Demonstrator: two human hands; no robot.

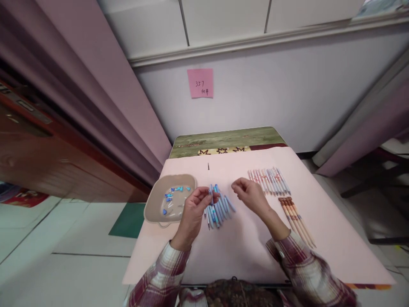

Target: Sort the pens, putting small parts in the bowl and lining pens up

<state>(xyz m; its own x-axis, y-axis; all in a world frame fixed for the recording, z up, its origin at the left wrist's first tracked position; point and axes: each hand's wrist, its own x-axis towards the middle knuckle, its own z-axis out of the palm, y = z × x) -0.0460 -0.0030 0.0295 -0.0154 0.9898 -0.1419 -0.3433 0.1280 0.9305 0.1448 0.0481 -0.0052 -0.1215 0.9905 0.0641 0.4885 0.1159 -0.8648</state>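
My left hand (194, 209) pinches a light blue pen part (211, 192) between thumb and fingers, just above a group of blue pens (221, 211) on the pink table cover. To the right of that group, my right hand (252, 196) hovers with thumb and fingertips together. Whether anything small sits in those fingertips is not clear. Left of my hands, a beige basin (152, 211) holds several small blue pieces (168, 197) and some clear slivers (170, 204). A thin dark piece (208, 166) lies alone toward the back.
Several patterned pens (268, 181) lie in a row at the right. Nearer me are brown-topped, orange-toned pens (295, 219). The pink cover (243, 256) lies over a green-edged table (223, 138). A pink note (200, 83) is stuck to the wall behind.
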